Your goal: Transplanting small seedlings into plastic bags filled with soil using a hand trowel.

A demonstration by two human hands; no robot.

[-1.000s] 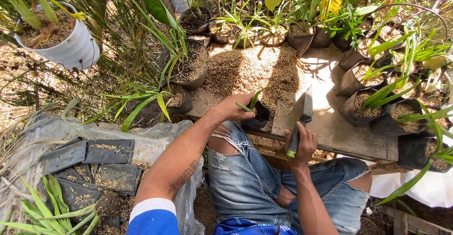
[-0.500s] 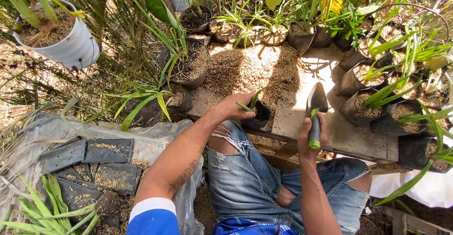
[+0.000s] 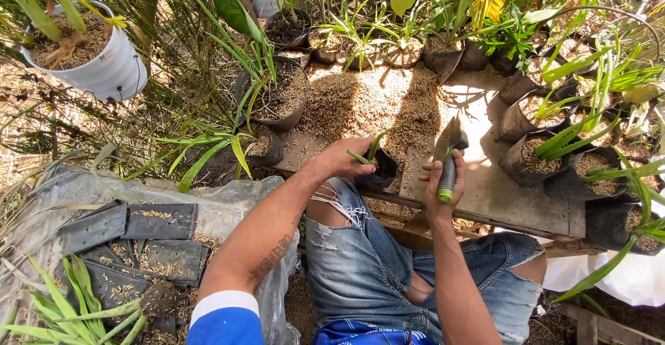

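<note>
Left hand [image 3: 344, 156] wrapped round a soft black grow bag [image 3: 377, 170] with a thin green shoot, at the rough wooden counter's [image 3: 509, 203] near edge; right hand [image 3: 438, 187] gripping a trowel [image 3: 449, 159] — smooth green handle, pointed blade up; bare boards just right.

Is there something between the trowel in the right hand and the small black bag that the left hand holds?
Nothing visible. The right hand holds the trowel upright over the wooden board, right of the black grow bag steadied by the left hand; only bare board lies between.
</note>
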